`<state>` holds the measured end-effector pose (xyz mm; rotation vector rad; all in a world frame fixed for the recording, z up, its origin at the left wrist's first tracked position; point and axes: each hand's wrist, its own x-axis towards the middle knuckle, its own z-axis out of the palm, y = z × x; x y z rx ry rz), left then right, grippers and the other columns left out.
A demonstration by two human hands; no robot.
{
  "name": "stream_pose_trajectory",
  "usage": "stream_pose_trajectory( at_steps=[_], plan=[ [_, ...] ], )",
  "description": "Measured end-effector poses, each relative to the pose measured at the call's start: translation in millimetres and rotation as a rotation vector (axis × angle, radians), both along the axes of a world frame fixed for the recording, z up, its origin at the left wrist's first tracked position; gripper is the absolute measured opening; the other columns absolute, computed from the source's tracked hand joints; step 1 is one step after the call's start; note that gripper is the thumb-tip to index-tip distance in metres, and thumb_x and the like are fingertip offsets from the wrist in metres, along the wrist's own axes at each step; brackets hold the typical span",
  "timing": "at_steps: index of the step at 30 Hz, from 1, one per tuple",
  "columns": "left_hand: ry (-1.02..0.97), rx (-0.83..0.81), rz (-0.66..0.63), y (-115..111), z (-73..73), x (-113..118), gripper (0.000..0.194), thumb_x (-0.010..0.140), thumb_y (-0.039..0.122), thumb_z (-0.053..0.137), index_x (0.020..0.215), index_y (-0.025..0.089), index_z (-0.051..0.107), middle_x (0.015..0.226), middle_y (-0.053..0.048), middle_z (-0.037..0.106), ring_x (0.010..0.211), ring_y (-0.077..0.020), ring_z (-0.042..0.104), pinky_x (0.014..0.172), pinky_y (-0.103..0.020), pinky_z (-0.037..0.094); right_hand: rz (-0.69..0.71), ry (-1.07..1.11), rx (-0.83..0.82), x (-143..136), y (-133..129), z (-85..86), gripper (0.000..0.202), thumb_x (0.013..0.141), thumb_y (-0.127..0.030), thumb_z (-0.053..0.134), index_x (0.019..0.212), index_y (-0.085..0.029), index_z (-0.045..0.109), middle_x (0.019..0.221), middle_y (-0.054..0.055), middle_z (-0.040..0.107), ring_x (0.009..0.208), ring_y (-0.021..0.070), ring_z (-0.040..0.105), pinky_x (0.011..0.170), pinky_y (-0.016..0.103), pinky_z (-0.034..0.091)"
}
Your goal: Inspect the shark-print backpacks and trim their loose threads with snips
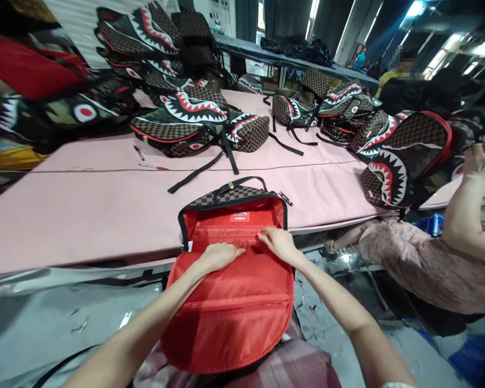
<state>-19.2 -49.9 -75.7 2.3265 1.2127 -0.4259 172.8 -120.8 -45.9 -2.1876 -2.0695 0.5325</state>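
Observation:
An unzipped backpack (238,196) with a brown checkered outside lies at the table's front edge, its red-lined flap (230,328) folded down toward my lap. My left hand (221,255) is closed on the red lining near the inner pocket, thumb pointing right; some of its fingers are hidden. Across from it, my right hand (281,245) pinches at the pocket's upper edge on the right side. A small red tab (260,235) shows at its fingertips, too small to name surely. A white-printed red label (240,216) sits on the lining above both hands.
Several shark-mouth backpacks (198,110) lie on the pink-covered table (84,199), with more stacked behind. Another backpack (404,161) stands at the right beside a co-worker's arm (469,199). A pen (153,167) and black straps (196,172) lie beyond my backpack.

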Motion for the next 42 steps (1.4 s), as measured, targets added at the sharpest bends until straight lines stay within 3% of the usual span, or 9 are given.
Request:
stream_pose_trajectory(
  at_steps=[3,6,15,20,24,31,35,39,42],
  plan=[
    [0.025,0.062,0.04,-15,5.5,-9,0.055,0.089,0.049,0.026,0.088,0.017,0.071,0.099,-0.016,0.069,0.1,-0.0293,0.062,0.084,-0.038,0.044,-0.019,-0.138,-0.062,-25,51,-17.3,0.037,0.088,-0.041,0.049,0.108,-0.011,0.059,0.103,0.019,0.066,0.096,0.0256,0.064,0.077,0.031,0.047],
    [0.023,0.113,0.08,-26,9.1,-20,0.059,0.09,0.046,0.022,0.09,0.013,0.071,0.097,-0.019,0.069,0.098,-0.0316,0.063,0.082,-0.041,0.045,0.047,-0.18,-0.061,-36,65,-27.7,0.029,0.089,-0.034,0.048,0.101,-0.011,0.063,0.098,0.018,0.068,0.093,0.0252,0.065,0.075,0.03,0.047],
    [0.003,0.178,0.07,-29,5.3,-28,0.061,0.093,0.042,0.018,0.089,0.011,0.07,0.094,-0.018,0.069,0.095,-0.0326,0.063,0.076,-0.04,0.046,0.02,-0.351,-0.021,7,26,-11.6,0.026,0.089,-0.012,0.038,0.091,-0.006,0.063,0.085,0.02,0.068,0.084,0.0274,0.066,0.068,0.032,0.048],
    [-0.03,0.248,0.018,-37,6.3,-24,0.058,0.093,0.039,0.018,0.092,0.009,0.068,0.092,-0.018,0.069,0.093,-0.0307,0.064,0.076,-0.039,0.046,0.041,-0.383,0.026,8,12,-3.2,0.026,0.092,-0.025,0.041,0.097,-0.009,0.06,0.091,0.018,0.066,0.086,0.0256,0.065,0.07,0.032,0.049],
    [-0.045,0.267,0.03,-47,7.0,-22,0.056,0.094,0.036,0.02,0.09,0.009,0.069,0.089,-0.019,0.069,0.088,-0.0299,0.065,0.073,-0.04,0.046,0.224,-0.324,0.03,-17,21,-4.5,0.024,0.092,-0.03,0.044,0.103,-0.015,0.058,0.107,0.015,0.062,0.103,0.023,0.058,0.082,0.031,0.046],
    [-0.159,0.338,0.092,-63,11.1,-34,0.05,0.095,0.028,0.021,0.086,0.013,0.068,0.083,-0.015,0.068,0.079,-0.0256,0.065,0.072,-0.038,0.045,0.327,-0.222,-0.087,-46,50,-12.4,0.033,0.084,-0.039,0.056,0.102,-0.011,0.058,0.093,0.018,0.066,0.094,0.0294,0.062,0.077,0.035,0.046],
    [-0.162,0.317,0.091,-59,11.4,-38,0.051,0.095,0.029,0.02,0.087,0.012,0.067,0.083,-0.016,0.068,0.079,-0.0268,0.064,0.071,-0.039,0.044,0.413,-0.027,-0.173,-60,64,-9.6,0.031,0.085,-0.038,0.054,0.105,-0.015,0.055,0.092,0.01,0.068,0.085,0.0221,0.065,0.069,0.028,0.046],
    [-0.166,0.283,0.06,-54,9.0,-33,0.047,0.094,0.025,0.022,0.094,0.01,0.067,0.088,-0.017,0.068,0.081,-0.0268,0.064,0.072,-0.038,0.044,0.524,0.258,-0.232,-118,82,-11.3,0.016,0.091,-0.029,0.045,0.097,-0.019,0.055,0.091,-0.001,0.067,0.077,0.0097,0.063,0.061,0.016,0.044],
    [-0.173,0.266,0.017,-53,7.7,-30,0.041,0.091,0.019,0.027,0.093,0.012,0.068,0.088,-0.016,0.068,0.082,-0.0266,0.063,0.072,-0.038,0.044,0.527,0.325,-0.212,-170,100,-13.8,0.016,0.09,-0.03,0.045,0.096,-0.02,0.056,0.09,-0.001,0.066,0.074,0.0101,0.061,0.06,0.018,0.044]
  ],
)
